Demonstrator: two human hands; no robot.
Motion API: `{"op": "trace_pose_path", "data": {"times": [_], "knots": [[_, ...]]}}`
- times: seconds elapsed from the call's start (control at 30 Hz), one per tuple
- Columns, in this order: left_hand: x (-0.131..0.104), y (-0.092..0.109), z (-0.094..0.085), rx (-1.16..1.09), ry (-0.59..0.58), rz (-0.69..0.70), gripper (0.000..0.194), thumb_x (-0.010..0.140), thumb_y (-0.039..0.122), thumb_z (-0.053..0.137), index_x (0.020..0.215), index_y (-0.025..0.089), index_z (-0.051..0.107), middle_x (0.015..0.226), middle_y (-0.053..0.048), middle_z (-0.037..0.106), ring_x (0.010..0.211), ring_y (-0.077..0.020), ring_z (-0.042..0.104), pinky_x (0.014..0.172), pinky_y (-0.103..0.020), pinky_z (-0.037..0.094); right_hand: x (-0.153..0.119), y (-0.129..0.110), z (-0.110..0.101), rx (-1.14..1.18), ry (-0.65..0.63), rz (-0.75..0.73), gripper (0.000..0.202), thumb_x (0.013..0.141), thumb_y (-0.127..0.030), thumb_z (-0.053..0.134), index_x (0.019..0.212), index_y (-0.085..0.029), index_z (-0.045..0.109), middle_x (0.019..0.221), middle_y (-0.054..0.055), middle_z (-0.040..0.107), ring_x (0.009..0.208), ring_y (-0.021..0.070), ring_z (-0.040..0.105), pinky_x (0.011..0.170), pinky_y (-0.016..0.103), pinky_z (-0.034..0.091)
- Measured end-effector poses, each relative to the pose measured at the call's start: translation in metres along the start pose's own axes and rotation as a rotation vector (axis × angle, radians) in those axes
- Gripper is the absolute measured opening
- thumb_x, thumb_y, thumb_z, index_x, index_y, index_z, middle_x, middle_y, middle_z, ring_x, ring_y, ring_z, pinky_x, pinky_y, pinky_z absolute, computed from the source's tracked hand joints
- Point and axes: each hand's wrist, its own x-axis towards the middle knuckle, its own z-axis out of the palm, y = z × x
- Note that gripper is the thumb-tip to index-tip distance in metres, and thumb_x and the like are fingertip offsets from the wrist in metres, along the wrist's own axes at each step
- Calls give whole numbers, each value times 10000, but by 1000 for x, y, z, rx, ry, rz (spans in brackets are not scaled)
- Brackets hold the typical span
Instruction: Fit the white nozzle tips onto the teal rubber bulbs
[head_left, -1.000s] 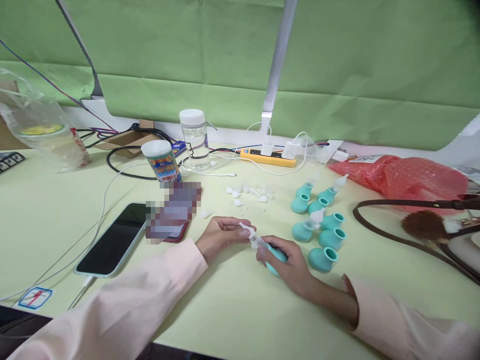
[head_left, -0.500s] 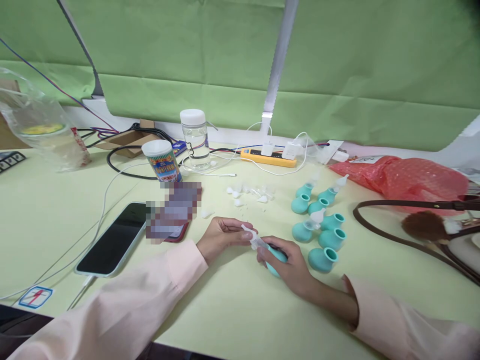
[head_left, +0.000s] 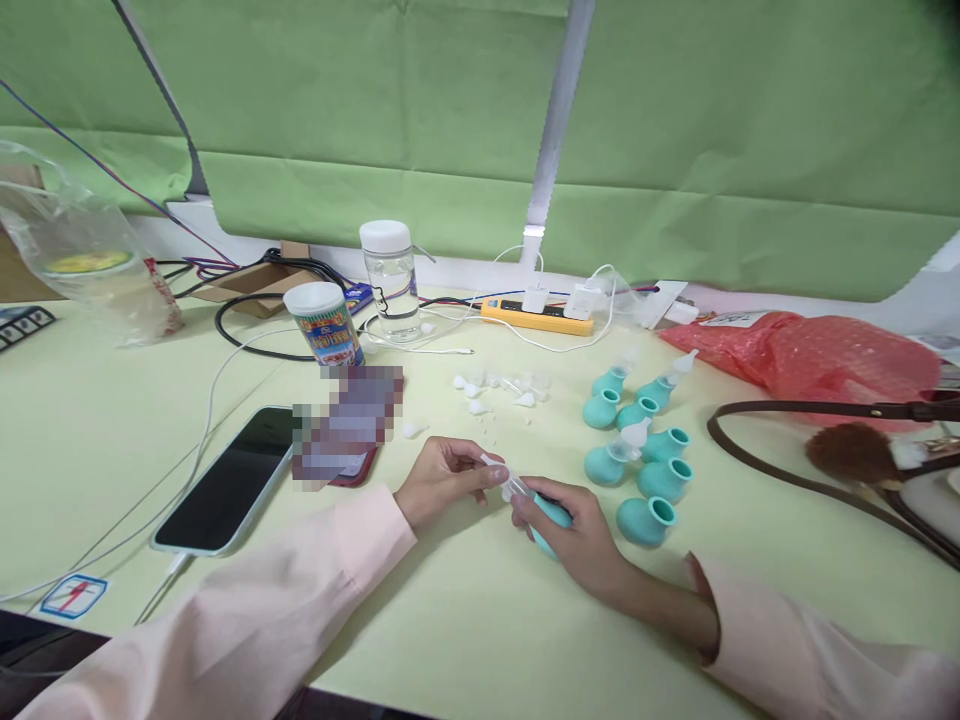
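My right hand is wrapped round a teal rubber bulb with a clear tube at its mouth. The fingers of my left hand pinch the white tip at the tube's far end. To the right, several teal bulbs stand in a group, mostly with open mouths. A few of them carry clear tubes with white tips, such as one tip leaning over its bulb. Beyond my hands lie small white tips and clear tubes.
On the left lie a black-screened phone and a second phone. Behind them stand a patterned cup and a water bottle. A yellow power strip is at the back; a red bag and brown strap are right.
My left fingers have shifted slightly along the white tip towards the tube. The bulb stays in my right hand, nearly unmoved.
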Motion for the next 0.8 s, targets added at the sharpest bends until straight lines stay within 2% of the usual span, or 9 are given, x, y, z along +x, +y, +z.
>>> {"op": "trace_pose_path", "data": {"times": [0.17,0.4,0.63,0.8], "knots": [[0,2,0,0,-14,-40,219,530,267,734,592,81,635,553,-37,617,457,-84,517,439,-203,442,0,-1,0,-28,0,-18,278,796,-364,443,645,-160,556,554,-10,484,518,102,430,495,200,362],[2,-3,-1,-69,-80,-68,241,532,259,741,599,71,606,610,-45,622,480,-92,540,417,-204,454,-2,0,1,-49,-10,-47,260,806,-341,435,650,-163,542,564,-9,473,526,104,411,505,208,350],[2,-7,0,-119,-132,-49,252,548,262,736,588,73,574,582,-43,612,488,-106,551,430,-220,458,-3,-2,1,-47,-7,-76,241,809,-321,437,664,-167,553,569,-14,469,539,100,415,519,201,360],[0,-6,1,-84,-102,1,242,556,263,726,590,75,577,602,-43,613,491,-93,534,427,-205,440,-1,-1,0,-39,2,-95,239,811,-307,440,655,-164,548,564,-17,488,524,95,432,506,196,365]]}}
